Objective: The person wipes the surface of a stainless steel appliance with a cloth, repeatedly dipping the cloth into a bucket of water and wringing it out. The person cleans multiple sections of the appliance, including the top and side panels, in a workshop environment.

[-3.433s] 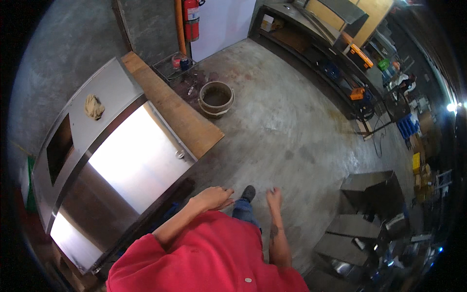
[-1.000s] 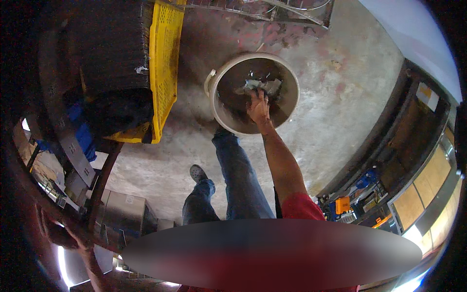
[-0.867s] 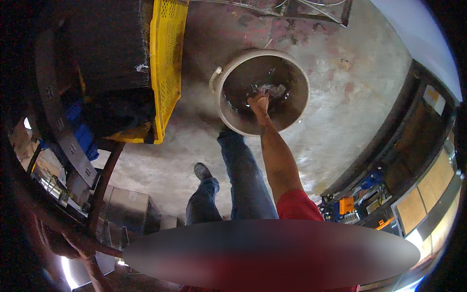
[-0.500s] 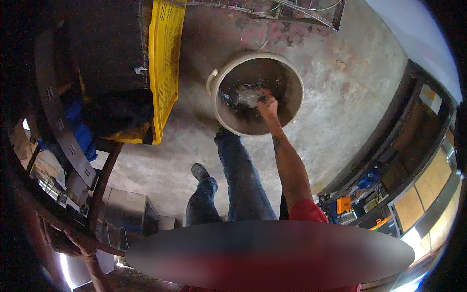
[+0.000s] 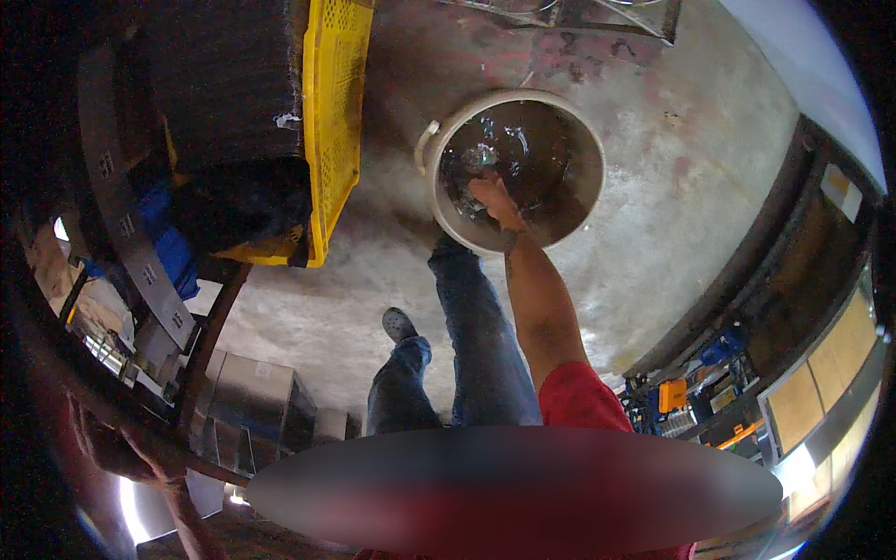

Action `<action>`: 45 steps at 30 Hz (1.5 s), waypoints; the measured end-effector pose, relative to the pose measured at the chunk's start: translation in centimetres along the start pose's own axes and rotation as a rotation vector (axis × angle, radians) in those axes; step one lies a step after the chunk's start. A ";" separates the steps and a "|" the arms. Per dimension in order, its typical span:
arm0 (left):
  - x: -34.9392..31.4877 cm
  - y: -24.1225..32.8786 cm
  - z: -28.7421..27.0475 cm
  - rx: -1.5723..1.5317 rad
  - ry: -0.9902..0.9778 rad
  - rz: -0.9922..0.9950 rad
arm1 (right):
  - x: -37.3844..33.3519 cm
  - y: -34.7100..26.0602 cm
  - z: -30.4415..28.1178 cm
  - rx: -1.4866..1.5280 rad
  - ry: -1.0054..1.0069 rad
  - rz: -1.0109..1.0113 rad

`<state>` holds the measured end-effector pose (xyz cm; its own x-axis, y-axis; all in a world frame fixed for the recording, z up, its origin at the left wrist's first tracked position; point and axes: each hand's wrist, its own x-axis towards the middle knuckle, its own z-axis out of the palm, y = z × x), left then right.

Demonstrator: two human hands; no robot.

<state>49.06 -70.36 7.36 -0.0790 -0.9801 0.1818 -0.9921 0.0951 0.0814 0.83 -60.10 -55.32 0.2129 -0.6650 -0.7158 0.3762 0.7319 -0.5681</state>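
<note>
My right hand (image 5: pixel 493 197) reaches down into a large round beige bucket (image 5: pixel 595 177) that holds dark, rippling water (image 5: pixel 537 163). Its fingers look curled together at the water's surface, near the bucket's left and near side. What they hold, if anything, is lost in the splashing and glare. A pale, shiny patch shows in the water just beyond the fingers; I cannot tell whether it is foam or an object. At the dim lower left rim, my left hand (image 5: pixel 117 453) appears beside a dark bar, its fingers too dark to read.
A yellow perforated crate (image 5: pixel 338 121) stands left of the bucket, with dark material beside it. A metal wire rack (image 5: pixel 616 17) lies at the far side. Shelving with an orange case (image 5: pixel 671 396) runs along the right. My leg (image 5: pixel 481 327) is close to the bucket.
My right hand has moved left within the bucket, and the bright ripples have shifted. The whole view has shifted slightly, so the bucket and crate sit farther right and higher.
</note>
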 end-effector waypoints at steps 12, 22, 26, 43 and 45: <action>-0.5 -1.6 -0.1 -0.071 -0.037 -0.117 | -8.7 -13.1 6.5 -0.183 0.457 0.219; 0.9 -1.1 0.3 -0.197 -0.050 -0.074 | -11.8 -14.5 6.9 -0.688 0.233 -0.451; 1.0 -0.5 1.1 -0.289 -0.016 -0.135 | -11.8 -13.9 6.7 -0.374 0.222 -0.460; 2.1 1.1 -0.4 -0.149 -0.067 -0.110 | -15.3 -22.8 12.4 0.360 0.449 -0.150; 1.5 0.8 -0.1 -0.169 -0.043 -0.113 | -15.7 -23.7 13.1 0.338 0.460 -0.160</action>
<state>48.21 -71.71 7.81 0.0239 -0.9924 0.1205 -0.9647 0.0088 0.2632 0.36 -68.96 -25.31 -0.2549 -0.5752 -0.7773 0.6541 0.4895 -0.5767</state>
